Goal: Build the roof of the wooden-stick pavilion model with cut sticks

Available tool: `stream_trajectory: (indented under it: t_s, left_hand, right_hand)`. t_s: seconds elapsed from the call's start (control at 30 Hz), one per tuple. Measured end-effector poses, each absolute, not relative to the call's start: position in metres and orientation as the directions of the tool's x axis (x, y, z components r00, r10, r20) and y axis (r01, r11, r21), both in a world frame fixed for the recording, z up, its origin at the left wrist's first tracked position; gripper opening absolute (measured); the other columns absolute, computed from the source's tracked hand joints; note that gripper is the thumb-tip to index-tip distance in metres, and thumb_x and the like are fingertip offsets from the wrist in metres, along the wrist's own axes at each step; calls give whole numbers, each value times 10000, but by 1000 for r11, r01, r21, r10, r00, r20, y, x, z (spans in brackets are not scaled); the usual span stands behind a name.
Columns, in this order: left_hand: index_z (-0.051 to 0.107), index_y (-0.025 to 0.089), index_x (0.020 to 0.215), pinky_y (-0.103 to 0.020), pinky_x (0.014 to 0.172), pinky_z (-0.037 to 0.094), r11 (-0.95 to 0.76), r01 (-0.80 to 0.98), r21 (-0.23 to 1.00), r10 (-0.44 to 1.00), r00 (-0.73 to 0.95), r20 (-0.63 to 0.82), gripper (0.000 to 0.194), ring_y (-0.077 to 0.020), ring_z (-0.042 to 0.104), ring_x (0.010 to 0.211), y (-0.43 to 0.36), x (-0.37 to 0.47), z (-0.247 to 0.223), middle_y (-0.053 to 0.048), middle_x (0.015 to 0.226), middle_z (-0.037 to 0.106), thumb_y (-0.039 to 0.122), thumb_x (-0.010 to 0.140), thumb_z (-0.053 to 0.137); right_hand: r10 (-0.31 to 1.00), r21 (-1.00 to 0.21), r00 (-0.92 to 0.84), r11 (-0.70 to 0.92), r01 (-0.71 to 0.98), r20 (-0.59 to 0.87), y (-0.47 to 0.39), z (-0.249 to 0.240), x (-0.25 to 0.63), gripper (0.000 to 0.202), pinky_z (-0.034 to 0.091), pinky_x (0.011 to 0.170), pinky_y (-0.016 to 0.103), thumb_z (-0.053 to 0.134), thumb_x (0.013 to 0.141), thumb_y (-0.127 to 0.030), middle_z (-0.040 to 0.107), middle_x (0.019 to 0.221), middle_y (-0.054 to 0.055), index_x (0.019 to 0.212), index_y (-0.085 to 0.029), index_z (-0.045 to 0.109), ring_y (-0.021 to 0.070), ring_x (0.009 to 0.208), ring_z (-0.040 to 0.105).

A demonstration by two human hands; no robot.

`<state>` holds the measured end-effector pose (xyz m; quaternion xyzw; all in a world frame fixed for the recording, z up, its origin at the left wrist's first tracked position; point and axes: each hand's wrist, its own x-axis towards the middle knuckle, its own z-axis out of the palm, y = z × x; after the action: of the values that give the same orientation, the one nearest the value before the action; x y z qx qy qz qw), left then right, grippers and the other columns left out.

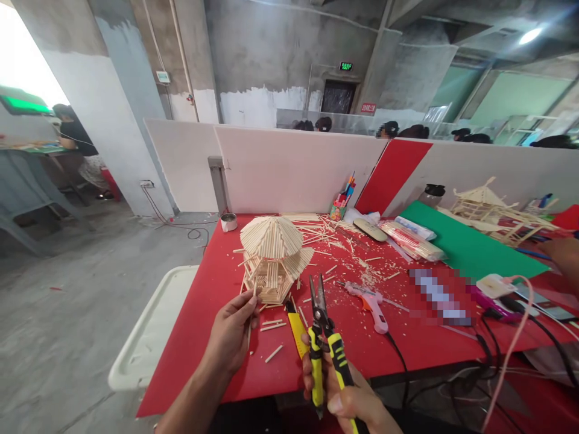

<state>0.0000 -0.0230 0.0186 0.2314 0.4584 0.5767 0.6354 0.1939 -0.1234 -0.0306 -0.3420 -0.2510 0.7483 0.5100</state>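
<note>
My left hand [235, 328] pinches a thin wooden stick [254, 286] upright between thumb and fingers, just in front of a small pavilion model [270, 241] built of wooden sticks with a conical roof. Whether the stick touches the model I cannot tell. My right hand [348, 398] is wrapped round the yellow and black handles of long-nosed pliers [322, 322], whose jaws point up and stand slightly apart with nothing between them. A yellow utility knife [296, 328] lies on the table beside the pliers, partly hidden by my right fingers. Short cut sticks [274, 353] lie nearby.
A pink glue gun [374, 308] with a cord lies right of the pliers. Wood scraps [366, 268] litter the red table [217, 337]. Behind stand a round tin [228, 223] and a pen cup [338, 208]. Rightward are a green board [470, 247], another stick model [488, 208] and another person's hand [563, 253].
</note>
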Motion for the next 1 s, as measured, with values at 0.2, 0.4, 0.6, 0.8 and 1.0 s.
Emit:
stream_trajectory:
  t_s: [0.2,0.4,0.6,0.8,1.0]
  left_hand:
    - [692,123,791,-136,302,250,253,-474,843,945,-66,-321,423,-49,438,405,-16,5,23,15,580,602,323,466,875]
    - [646,108,663,-118,290,189,243,-489,838,955,-33,-296,388,-27,391,404,-10,9,23,4,591,597,361,479,876]
    - [661,97,654,-123,300,237,258,-502,825,954,-3,-300,358,-41,410,433,-9,11,24,-15,585,604,323,475,873]
    - [672,86,682,-116,312,257,272,-536,799,948,9,-317,349,-39,423,437,-11,12,24,-14,572,602,287,476,869]
    - [677,86,714,-116,304,248,282,-561,778,947,33,-319,324,-38,415,424,-12,12,20,-2,562,588,255,502,854]
  right_hand:
    - [903,-771,-279,-426,-474,-327,-127,-23,188,519,447,819,379,607,491,-211,650,896,72,1005,-183,676,253,869,600]
    - [886,-792,-301,-454,-408,-352,-127,-8,187,482,415,853,383,613,504,-236,647,889,68,979,-188,677,254,892,582]
    - [869,-809,-269,-489,-328,-416,-124,5,183,424,387,832,323,575,481,-209,630,852,35,893,-189,673,219,896,556]
    - [865,-814,-292,-489,-313,-408,-121,6,178,411,385,808,299,555,465,-190,607,812,18,863,-190,657,189,845,546]
    - [867,-814,-279,-489,-316,-413,-124,1,180,427,375,877,328,561,474,-212,612,836,26,890,-195,659,206,878,540]
